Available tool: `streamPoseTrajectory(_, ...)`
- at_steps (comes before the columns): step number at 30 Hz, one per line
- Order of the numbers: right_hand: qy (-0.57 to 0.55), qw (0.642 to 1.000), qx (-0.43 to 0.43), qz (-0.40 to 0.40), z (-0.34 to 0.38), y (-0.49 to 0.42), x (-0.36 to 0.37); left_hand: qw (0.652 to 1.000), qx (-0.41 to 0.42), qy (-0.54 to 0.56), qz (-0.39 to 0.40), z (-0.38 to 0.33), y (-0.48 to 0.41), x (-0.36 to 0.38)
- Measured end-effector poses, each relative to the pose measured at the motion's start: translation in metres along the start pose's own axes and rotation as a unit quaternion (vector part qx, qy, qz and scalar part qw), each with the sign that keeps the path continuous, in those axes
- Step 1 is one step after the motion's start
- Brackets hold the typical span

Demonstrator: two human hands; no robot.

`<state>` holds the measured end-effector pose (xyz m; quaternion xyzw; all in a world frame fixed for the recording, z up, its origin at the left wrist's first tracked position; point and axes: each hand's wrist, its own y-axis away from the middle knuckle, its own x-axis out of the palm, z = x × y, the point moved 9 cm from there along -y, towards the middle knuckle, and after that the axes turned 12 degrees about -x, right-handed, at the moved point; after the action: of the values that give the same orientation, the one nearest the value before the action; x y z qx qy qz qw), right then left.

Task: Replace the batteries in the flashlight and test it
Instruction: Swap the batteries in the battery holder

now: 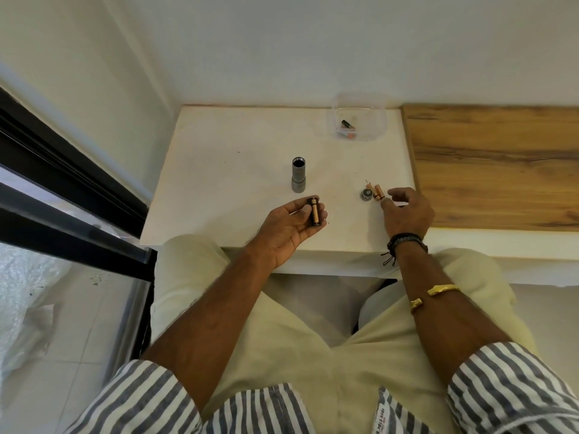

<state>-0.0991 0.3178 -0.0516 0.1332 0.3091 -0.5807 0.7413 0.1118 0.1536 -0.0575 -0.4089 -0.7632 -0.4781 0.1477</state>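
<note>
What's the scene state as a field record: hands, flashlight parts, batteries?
left hand: palm up, holds battery holder with a copper-coloured cell showing
right hand: fingers loosely curled, tips by the loose batteries, grips nothing visible
flashlight body: upright on white table, open end up, empty
tail cap: on the table, just left of the loose batteries
clear container: far edge of the table, more batteries inside
stage: holder out, not yet back in the body
</note>
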Motion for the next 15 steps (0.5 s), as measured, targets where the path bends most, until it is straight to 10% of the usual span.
streamPoseTrajectory(15,-0.308,0.897,0.149,0.281,0.069,0.083,0.059,0.948,0.127,-0.268,-0.118,-0.011,0.005,0.0)
